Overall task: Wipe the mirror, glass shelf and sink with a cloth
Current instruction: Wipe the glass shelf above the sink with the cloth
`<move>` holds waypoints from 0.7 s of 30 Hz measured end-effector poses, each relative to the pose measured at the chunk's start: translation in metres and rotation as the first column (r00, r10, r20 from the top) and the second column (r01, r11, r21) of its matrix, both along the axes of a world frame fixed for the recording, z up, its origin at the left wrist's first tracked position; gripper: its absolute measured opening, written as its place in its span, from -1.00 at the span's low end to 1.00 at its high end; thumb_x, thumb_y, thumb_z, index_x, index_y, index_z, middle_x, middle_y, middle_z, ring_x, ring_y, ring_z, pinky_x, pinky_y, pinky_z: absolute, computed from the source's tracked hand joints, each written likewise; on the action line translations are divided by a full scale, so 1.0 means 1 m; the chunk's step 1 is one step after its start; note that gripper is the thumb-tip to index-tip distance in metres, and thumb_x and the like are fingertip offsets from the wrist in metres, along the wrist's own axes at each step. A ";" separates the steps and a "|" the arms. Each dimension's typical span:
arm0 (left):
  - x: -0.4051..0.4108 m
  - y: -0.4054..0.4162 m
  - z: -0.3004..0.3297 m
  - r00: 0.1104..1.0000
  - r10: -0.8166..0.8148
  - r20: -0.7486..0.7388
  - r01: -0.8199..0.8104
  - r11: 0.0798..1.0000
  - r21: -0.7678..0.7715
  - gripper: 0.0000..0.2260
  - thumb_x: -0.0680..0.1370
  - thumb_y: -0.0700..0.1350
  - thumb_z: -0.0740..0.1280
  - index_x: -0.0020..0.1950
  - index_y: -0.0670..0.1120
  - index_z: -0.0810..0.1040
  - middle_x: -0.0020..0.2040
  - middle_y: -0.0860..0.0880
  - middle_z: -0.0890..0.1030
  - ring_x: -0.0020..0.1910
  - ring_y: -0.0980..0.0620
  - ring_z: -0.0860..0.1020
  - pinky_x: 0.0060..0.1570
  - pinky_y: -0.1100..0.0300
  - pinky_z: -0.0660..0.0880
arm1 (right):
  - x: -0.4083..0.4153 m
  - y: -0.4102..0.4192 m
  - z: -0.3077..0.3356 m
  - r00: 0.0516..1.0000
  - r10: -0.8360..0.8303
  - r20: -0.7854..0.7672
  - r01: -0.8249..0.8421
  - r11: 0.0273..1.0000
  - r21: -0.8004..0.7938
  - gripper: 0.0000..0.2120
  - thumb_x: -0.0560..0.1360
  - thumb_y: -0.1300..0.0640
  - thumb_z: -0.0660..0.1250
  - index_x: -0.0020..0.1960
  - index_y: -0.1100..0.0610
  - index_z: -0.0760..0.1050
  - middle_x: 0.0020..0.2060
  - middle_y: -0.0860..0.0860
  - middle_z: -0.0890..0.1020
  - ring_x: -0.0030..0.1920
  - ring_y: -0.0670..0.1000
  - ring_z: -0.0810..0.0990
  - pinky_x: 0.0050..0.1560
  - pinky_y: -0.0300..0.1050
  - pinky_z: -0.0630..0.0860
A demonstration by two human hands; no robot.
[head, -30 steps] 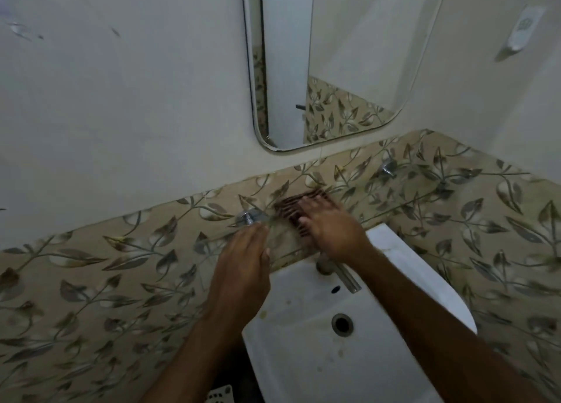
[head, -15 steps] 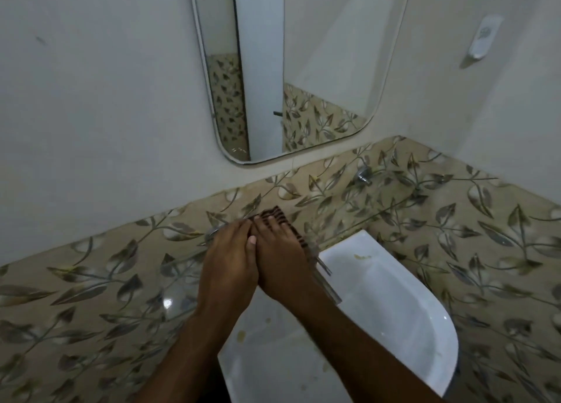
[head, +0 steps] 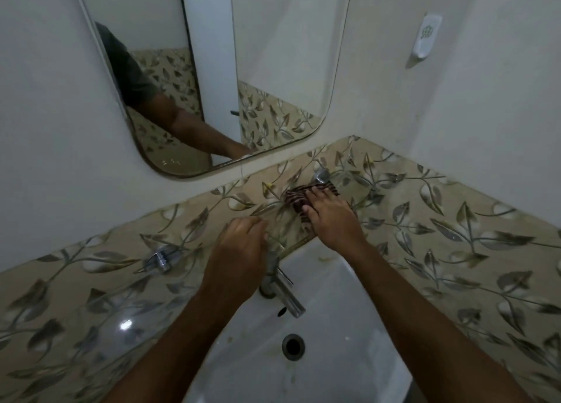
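Pressed flat under the right hand [head: 331, 220], the dark striped cloth [head: 299, 201] lies on the glass shelf [head: 285, 232], the fingers spread over it rather than curled around it, so the cloth is pinned by the palm and not pinched. The left hand [head: 239, 252] is curled, its fingers closed at what looks like the shelf's front edge; the glass is so clear that the exact contact cannot be told. The shelf runs between two chrome brackets [head: 161, 258] on the leaf-patterned tiles [head: 455, 235], below the mirror [head: 218, 78] and just above the tap [head: 282, 287] and white sink [head: 318, 366].

The step in hand appears to be the shelf wipe, with the cloth near the right-hand end. To do it well, the person should likely keep the palm flat and the pressure even, since a bracket-held pane can flex or tip under a heavy push. The left hand's bracing at the edge seems sensible for this. Long overlapping passes from one bracket to the other would probably leave fewer streaks than short scrubs, and the corners round the brackets deserve a fingertip through the cloth. The sink shows brownish marks near the drain [head: 293, 343], so it likely remains to be wiped.
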State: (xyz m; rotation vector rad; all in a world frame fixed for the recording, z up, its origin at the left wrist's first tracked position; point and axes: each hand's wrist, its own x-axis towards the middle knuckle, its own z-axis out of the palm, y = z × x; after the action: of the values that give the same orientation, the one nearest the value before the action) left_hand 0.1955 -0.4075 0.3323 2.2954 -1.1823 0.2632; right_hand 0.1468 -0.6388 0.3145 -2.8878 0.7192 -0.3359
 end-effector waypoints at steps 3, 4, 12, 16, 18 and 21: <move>0.006 -0.022 0.003 1.000 -0.008 0.018 0.007 0.999 0.039 -0.74 0.62 -0.18 0.23 0.27 -0.14 0.55 0.21 -0.12 0.60 0.18 -0.13 0.54 0.16 -0.01 0.48 | -0.004 0.034 -0.005 0.995 0.089 0.048 -0.083 0.988 -0.127 -0.52 0.65 -0.07 -0.06 0.45 0.08 0.38 0.48 0.05 0.38 0.48 0.12 0.30 0.46 0.06 0.20; 0.007 -0.030 0.005 1.000 -0.017 0.005 0.017 0.999 0.052 -0.72 0.63 -0.15 0.20 0.32 -0.11 0.53 0.26 -0.09 0.57 0.22 -0.10 0.50 0.20 0.02 0.44 | -0.008 0.047 -0.008 0.981 0.171 0.097 -0.159 0.980 -0.117 -0.53 0.64 -0.06 -0.04 0.43 0.08 0.40 0.45 0.05 0.42 0.46 0.11 0.33 0.45 0.06 0.23; 0.006 -0.033 0.001 0.998 -0.051 0.042 0.049 0.997 0.065 -0.61 0.60 -0.08 0.08 0.31 -0.17 0.54 0.23 -0.13 0.59 0.21 -0.14 0.54 0.19 -0.05 0.51 | -0.008 -0.038 0.002 0.991 -0.083 -0.109 0.073 0.993 -0.093 -0.46 0.69 -0.09 -0.10 0.57 0.17 0.13 0.57 0.07 0.20 0.57 0.08 0.13 0.56 0.07 -0.03; 0.002 -0.017 0.002 0.994 -0.083 0.071 0.084 0.997 -0.003 -0.65 0.59 -0.11 0.13 0.21 -0.23 0.59 0.08 -0.16 0.65 0.05 -0.16 0.62 0.06 -0.01 0.56 | 0.011 -0.077 0.014 0.935 -0.269 -0.230 0.234 0.958 -0.166 -0.43 0.69 -0.08 -0.15 0.56 0.25 0.14 0.56 0.13 0.20 0.56 0.09 0.13 0.55 0.14 -0.15; 0.002 0.001 0.002 0.994 -0.078 0.073 0.079 0.997 -0.013 -0.69 0.60 -0.14 0.18 0.20 -0.23 0.60 0.07 -0.16 0.66 0.04 -0.13 0.62 0.05 0.06 0.54 | 0.018 -0.088 0.017 0.920 -0.334 -0.207 0.307 0.940 -0.151 -0.42 0.68 -0.09 -0.12 0.53 0.27 0.18 0.53 0.17 0.25 0.54 0.13 0.18 0.55 0.17 -0.06; 0.005 0.031 0.002 0.999 -0.016 0.029 0.015 0.999 0.031 -0.63 0.61 -0.05 0.10 0.28 -0.13 0.57 0.16 -0.08 0.64 0.11 -0.04 0.58 0.10 0.09 0.52 | 0.022 -0.089 0.012 0.922 -0.347 -0.171 0.327 0.935 -0.137 -0.43 0.68 -0.08 -0.08 0.52 0.28 0.19 0.51 0.20 0.28 0.51 0.16 0.22 0.52 0.13 0.10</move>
State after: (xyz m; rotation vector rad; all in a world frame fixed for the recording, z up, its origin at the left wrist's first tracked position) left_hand 0.2006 -0.3766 0.3342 2.3154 -1.2260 0.2752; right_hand 0.1692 -0.7279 0.3267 -2.9139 1.2781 -0.1327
